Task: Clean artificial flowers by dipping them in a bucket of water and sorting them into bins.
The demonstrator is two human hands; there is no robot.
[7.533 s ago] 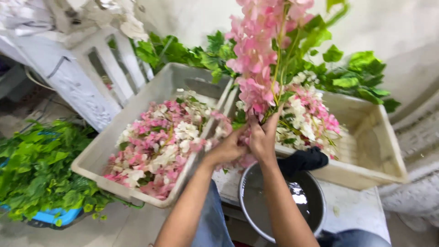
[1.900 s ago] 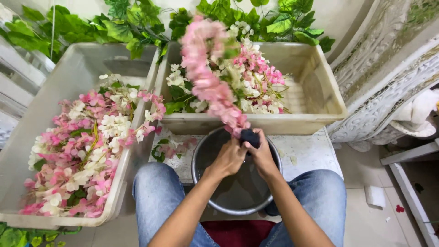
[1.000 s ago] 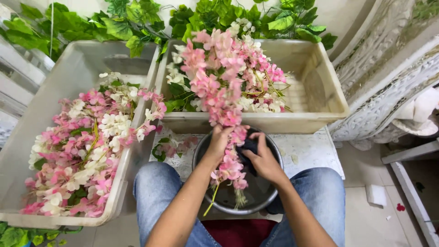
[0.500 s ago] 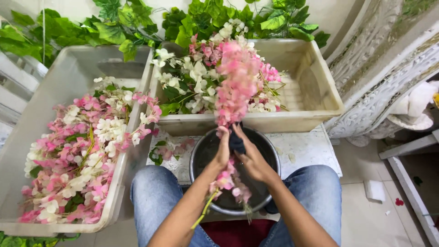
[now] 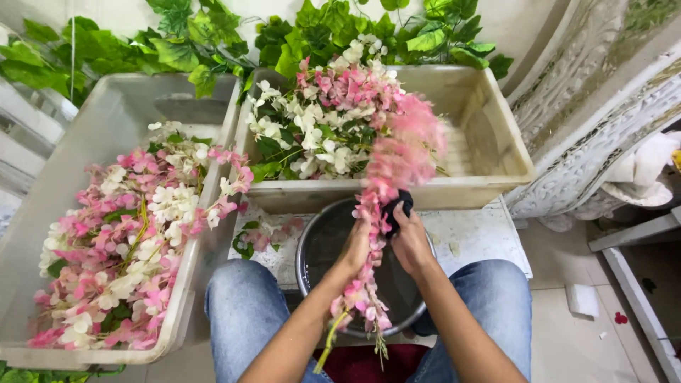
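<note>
Both grips on pink flower garland (image 5: pixel 369 234)

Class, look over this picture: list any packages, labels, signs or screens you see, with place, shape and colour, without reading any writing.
None of these shows: no package, label, sign or screen. The only containers are two plain pale tubs of flowers, left tub and right tub, and a round dark metal basin.

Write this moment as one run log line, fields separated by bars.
left hand: holds pink flower garland | right hand: holds dark cloth | below: metal basin
</note>
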